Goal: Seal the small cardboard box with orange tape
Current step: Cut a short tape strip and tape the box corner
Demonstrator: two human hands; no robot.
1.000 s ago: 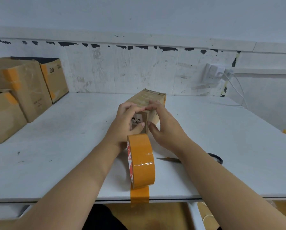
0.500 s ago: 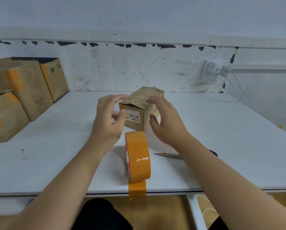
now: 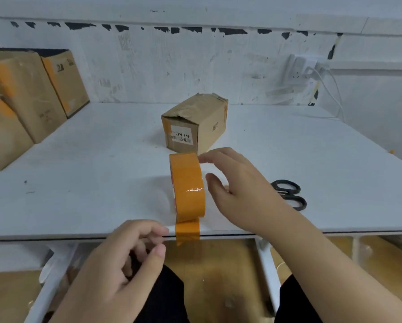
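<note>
Fingers of the right hand (image 3: 239, 190) spread beside the upright orange tape roll (image 3: 188, 187); left hand (image 3: 123, 259) hangs loosely curled, empty. Both have released the small brown cardboard box (image 3: 195, 123), now standing behind the roll.

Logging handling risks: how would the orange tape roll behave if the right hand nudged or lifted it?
The orange tape roll stands on edge, so it may roll or topple. Its free end sticks over the table edge, likely tethering it. It looks rigid.

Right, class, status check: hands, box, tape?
Left hand loosely curled, empty, at table edge. Right hand open beside tape roll. Small box untaped, nothing blocking.
</note>
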